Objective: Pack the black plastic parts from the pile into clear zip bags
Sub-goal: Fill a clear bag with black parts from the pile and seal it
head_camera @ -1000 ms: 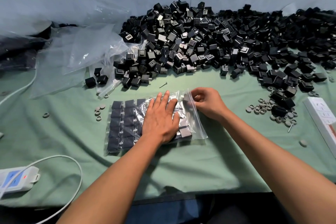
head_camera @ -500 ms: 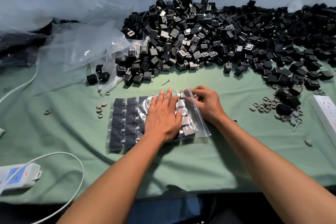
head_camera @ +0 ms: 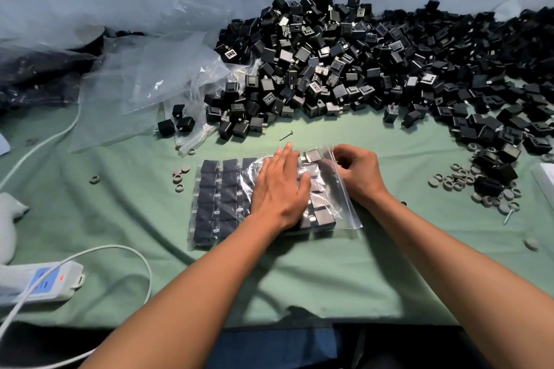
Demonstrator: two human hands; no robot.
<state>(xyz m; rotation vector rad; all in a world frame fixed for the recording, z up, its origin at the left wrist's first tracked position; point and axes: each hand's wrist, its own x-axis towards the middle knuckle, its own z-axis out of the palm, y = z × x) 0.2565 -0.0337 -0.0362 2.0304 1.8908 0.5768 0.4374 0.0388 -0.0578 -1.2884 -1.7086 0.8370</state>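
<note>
A clear zip bag (head_camera: 344, 213) lies flat on the green cloth, filled with rows of black plastic parts (head_camera: 220, 198). My left hand (head_camera: 280, 189) presses flat on the middle of the bag, fingers straight. My right hand (head_camera: 358, 174) pinches the bag's zip edge at its right side, fingers curled. A large pile of loose black parts (head_camera: 374, 66) stretches along the back of the table, from the middle to the far right.
Empty clear bags (head_camera: 144, 84) lie crumpled at the back left. Grey rings (head_camera: 455, 180) and a screw (head_camera: 286, 135) are scattered on the cloth. A white power strip (head_camera: 39, 281) with its cable sits at the front left. A white box edge (head_camera: 545, 180) shows far right.
My right hand has slid slightly along the bag's zip edge. My left hand stays pressed on the bag. The view has shifted a little.
</note>
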